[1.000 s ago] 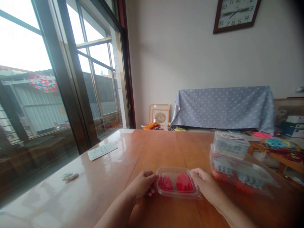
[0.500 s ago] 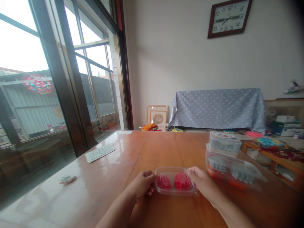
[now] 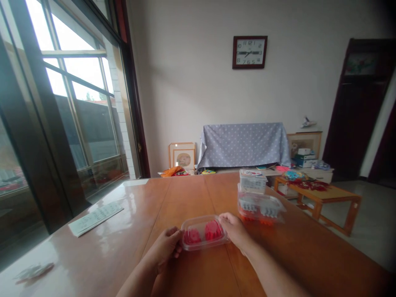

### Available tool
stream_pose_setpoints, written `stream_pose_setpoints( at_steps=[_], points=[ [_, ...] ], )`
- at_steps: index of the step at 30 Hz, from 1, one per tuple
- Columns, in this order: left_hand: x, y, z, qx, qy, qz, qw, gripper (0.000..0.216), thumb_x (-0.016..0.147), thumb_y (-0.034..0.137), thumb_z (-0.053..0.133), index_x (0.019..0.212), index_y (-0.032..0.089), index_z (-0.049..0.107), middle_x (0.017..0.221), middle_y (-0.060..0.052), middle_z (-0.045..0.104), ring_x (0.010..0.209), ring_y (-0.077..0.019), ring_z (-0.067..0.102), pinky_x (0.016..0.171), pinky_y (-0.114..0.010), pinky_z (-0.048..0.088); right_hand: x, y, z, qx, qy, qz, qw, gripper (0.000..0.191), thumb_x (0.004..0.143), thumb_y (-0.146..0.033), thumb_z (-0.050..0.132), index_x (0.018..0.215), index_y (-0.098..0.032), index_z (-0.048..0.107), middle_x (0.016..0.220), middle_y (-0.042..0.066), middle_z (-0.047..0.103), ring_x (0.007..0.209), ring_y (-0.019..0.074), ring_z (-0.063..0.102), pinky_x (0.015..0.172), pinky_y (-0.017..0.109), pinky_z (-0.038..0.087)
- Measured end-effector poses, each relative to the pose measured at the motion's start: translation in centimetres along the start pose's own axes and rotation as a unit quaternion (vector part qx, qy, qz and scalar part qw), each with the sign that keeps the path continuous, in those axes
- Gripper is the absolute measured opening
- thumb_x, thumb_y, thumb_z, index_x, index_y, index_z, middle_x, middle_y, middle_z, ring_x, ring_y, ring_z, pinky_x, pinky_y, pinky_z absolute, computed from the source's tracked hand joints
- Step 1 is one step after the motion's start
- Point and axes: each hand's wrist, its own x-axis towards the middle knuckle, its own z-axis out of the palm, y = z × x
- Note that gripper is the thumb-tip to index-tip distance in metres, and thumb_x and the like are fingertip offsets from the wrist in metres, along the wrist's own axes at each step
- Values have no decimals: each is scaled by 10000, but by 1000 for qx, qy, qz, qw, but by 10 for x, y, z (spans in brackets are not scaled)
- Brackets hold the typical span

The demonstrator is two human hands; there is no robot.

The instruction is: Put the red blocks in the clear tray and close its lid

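Observation:
Between my hands is a clear plastic container (image 3: 199,244) with two bright red pieces (image 3: 213,229) inside it, one at each side. My left hand (image 3: 168,244) grips its left end, thumb on top and fingers curled at the edge. At the right end, my right hand (image 3: 233,229) pinches the rim with the thumb and fingers. The container is held just over or on the wooden table (image 3: 185,272); I cannot tell whether it touches. What exactly the red pieces are is not plain.
Right of my hands stands a clear tray (image 3: 260,206) with grey and orange contents, and behind it a lidded box (image 3: 253,181). Papers (image 3: 95,218) and a small plastic packet (image 3: 34,272) lie at left. A low wooden bench (image 3: 334,198) stands beyond the table's right edge.
My view has turned to the right, so the table and its things appear further left. Both hands keep hold of the container, which now looks slightly tilted, its right end higher in view.

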Motion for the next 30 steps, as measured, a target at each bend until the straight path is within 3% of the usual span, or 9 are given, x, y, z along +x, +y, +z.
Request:
stream_pose_setpoints(
  at_steps=[4,12,20,24,30],
  points=[
    [2,-3,-1,-3,-2,5,1000,462,744,628,668,740,196,506,616,34,543,526,-100,489,460,-205,325,-3,-2,1,8,16,10,1000,325,817,-515,637,856,-193,656,723,-5,655,635,138,561,579,250,425],
    [-6,1,1,-23,14,6,1000,478,713,640,694,735,195,521,589,39,551,505,-99,485,478,-205,329,-13,-10,0,38,-2,53,998,374,804,-579,619,841,-207,610,526,-70,493,435,96,411,419,224,272],
    [-11,4,4,-17,36,17,999,547,688,716,675,721,191,526,581,30,556,493,-112,512,492,-224,370,-20,-10,-2,54,10,47,997,434,803,-638,617,748,-218,527,551,-78,469,468,88,425,448,221,298],
    [-12,4,3,-23,28,14,999,427,762,603,639,762,188,539,608,18,580,502,-113,537,493,-221,390,-28,-13,-4,55,7,39,998,437,829,-636,589,743,-213,524,588,-64,510,499,91,456,474,222,321],
    [-11,3,1,-13,20,18,1000,323,741,476,677,754,199,510,574,30,575,471,-114,538,447,-207,367,-42,-18,-6,52,7,42,998,396,803,-575,655,939,-203,636,649,-46,568,529,99,486,480,220,321]
  ],
)
